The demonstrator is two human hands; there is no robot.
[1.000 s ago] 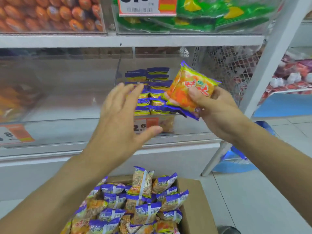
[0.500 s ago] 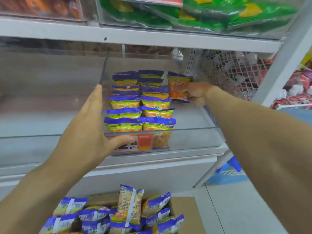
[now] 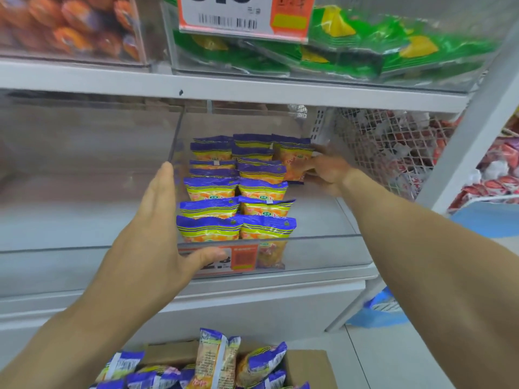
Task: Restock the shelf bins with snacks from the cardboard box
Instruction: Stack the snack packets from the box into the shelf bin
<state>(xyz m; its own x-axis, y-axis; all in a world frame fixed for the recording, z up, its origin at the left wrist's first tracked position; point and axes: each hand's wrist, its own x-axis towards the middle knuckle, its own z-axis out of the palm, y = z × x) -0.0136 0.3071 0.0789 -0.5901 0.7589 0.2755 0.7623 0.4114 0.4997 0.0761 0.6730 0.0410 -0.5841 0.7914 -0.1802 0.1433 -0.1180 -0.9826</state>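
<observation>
A clear shelf bin [image 3: 323, 251] holds two rows of orange snack packets with purple tops [image 3: 236, 197]. My right hand [image 3: 327, 171] reaches deep into the bin at the back right and grips one orange snack packet [image 3: 295, 164], standing it upright beside the rows. My left hand [image 3: 157, 228] rests flat and open against the bin's left front corner, thumb on the orange price label [image 3: 241, 256]. The cardboard box [image 3: 306, 366] sits below on the floor, with several of the same packets [image 3: 216, 363] in it.
The left bin [image 3: 84, 178] on the same shelf looks bare. A white wire mesh panel [image 3: 387, 147] closes the right side. The upper shelf holds green packets [image 3: 351, 49] and orange snacks [image 3: 70, 26]. A white upright post [image 3: 471, 127] and a blue bag [image 3: 379, 307] stand at right.
My right hand carried the orange packet from in front of the shelf into the back right of the bin. My left hand shifted from mid-air to the bin's left front corner.
</observation>
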